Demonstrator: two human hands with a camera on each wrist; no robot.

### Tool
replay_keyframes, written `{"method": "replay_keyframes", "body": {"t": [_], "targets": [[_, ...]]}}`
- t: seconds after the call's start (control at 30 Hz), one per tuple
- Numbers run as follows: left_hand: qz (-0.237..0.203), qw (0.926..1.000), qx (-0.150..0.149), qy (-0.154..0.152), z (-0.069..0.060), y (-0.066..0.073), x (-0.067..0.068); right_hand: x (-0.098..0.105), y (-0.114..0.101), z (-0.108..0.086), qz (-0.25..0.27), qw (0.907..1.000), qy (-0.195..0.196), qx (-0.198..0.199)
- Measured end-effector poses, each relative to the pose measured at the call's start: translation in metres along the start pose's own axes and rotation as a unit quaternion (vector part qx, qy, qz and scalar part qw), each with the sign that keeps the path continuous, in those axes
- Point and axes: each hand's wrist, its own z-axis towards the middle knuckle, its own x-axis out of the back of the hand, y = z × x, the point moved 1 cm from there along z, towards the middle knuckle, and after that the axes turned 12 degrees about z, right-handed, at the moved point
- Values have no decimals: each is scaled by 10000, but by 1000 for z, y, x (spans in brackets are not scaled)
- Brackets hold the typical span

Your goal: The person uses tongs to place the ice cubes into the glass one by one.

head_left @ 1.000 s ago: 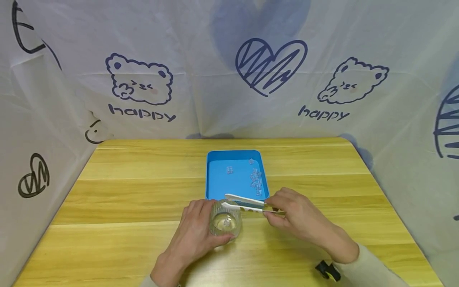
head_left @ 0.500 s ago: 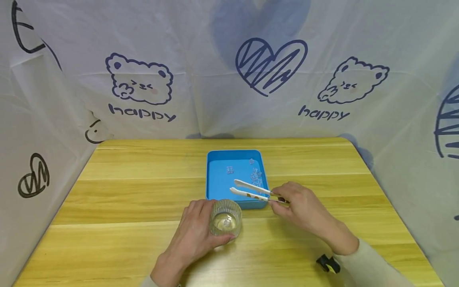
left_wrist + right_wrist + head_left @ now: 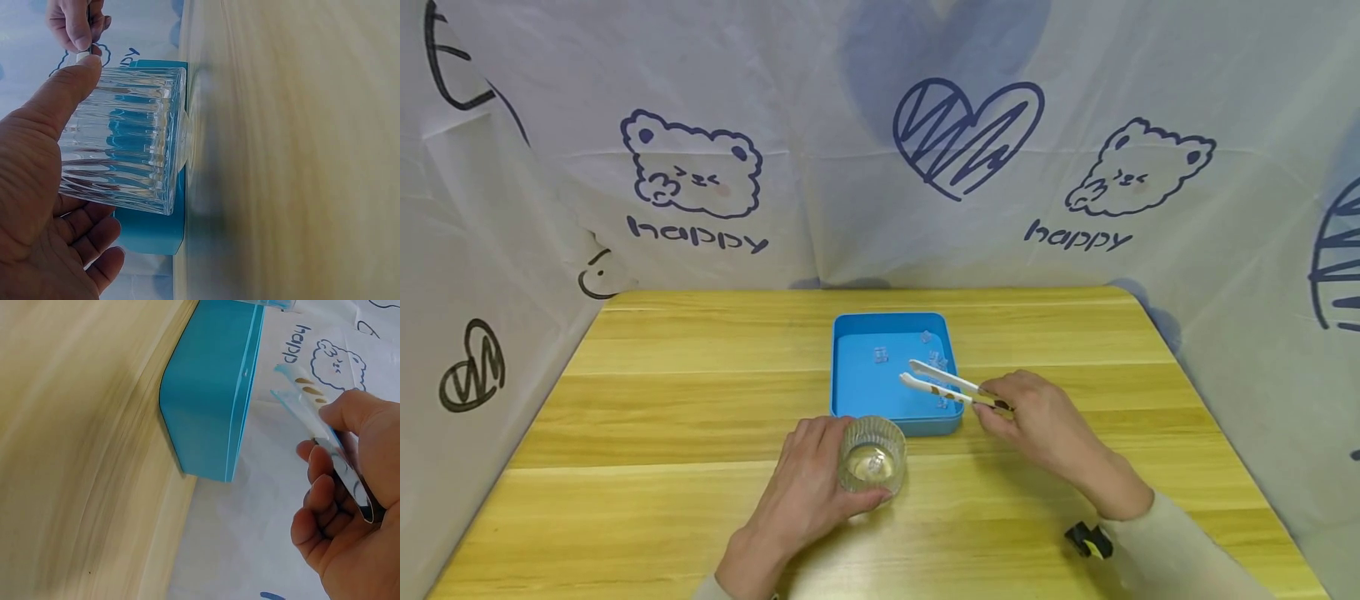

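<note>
White cloth (image 3: 831,92) printed with dark bears (image 3: 692,162), hearts and the word "happy" rises behind and beside a wood-grain worktop (image 3: 685,375). Above that, the right grip (image 3: 1037,421), a bare hand, is clamped on a pair of tongs (image 3: 953,395), thumb on one side and curled fingers on the other. Their two white arms stand apart, the nearer one marked with brown spots, and in the head view the tips overlap the middle of a blue tray (image 3: 856,392). The left grip (image 3: 808,475) holds a ribbed glass (image 3: 872,431), which stands upright on the worktop just in front of the tray; a small clear shape shows in its bottom, too small to make out. Inside the tray, clear pieces (image 3: 937,360) gather along the right side, partly hidden by the tongs, one more lies near the far right corner, and another well apart toward the middle. Farther out, a black and yellow object (image 3: 1088,540) sits beside the pale right sleeve (image 3: 1176,546)
</note>
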Motion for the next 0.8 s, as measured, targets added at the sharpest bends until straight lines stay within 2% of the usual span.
{"method": "replay_keyframes", "body": {"t": [0.4, 0.8], "targets": [[-4, 10000, -5, 55, 0, 0, 0, 2, 3, 1, -380, 9992, 130, -33], [30, 10000, 55, -16, -1, 0, 1, 0, 0, 4, -781, 9968, -120, -91]]}}
